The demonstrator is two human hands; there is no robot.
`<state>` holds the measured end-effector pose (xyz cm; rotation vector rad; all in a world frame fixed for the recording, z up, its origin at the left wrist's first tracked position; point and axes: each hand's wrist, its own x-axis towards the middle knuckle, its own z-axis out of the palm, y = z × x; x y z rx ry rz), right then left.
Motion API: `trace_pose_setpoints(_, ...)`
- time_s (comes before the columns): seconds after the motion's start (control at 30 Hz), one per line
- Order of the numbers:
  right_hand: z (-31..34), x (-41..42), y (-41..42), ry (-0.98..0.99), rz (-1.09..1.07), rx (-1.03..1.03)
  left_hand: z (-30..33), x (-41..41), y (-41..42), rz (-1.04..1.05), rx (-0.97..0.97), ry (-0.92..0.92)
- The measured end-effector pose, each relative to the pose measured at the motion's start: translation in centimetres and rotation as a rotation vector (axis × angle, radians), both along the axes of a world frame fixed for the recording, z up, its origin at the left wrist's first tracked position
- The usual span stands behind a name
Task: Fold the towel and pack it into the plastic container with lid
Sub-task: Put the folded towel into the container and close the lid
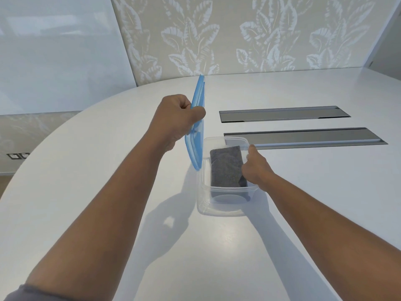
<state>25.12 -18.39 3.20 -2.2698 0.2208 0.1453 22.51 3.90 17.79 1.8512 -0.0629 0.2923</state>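
Note:
A clear plastic container stands on the white table, with a folded grey towel lying inside it. My left hand is shut on a blue lid, which it holds on edge, nearly upright, just left of the container and above its left rim. My right hand grips the container's right rim, thumb along the top edge and fingers curled at the wall beside the towel.
The white oval table reaches out in every direction. Two long grey recessed panels lie in the tabletop right of the container. A leaf-patterned wall stands behind the table.

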Motion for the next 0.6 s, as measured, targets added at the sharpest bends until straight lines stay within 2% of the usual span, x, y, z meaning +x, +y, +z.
trace_pose_setpoints(0.2, -0.3, 0.1, 0.0, -0.052, -0.079, 0.141, -3.0, -0.1, -1.5, 0.001, -0.447, 0.115)
trace_pose_setpoints(0.33, -0.2, -0.3, 0.2, -0.184, -0.202, 0.406, -5.4, -0.4, -2.3, -0.006, -0.601, 0.153)
trace_pose_setpoints(0.47, 0.4, -0.6, -0.1, -0.287, -0.238, 0.525, -6.4, -0.3, -2.4, -0.027, -0.777, 0.171)
trace_pose_setpoints(0.6, 2.3, -0.9, -0.3, -0.25, -0.209, 0.724, -7.8, -0.1, -2.3, -0.026, -0.817, 0.228)
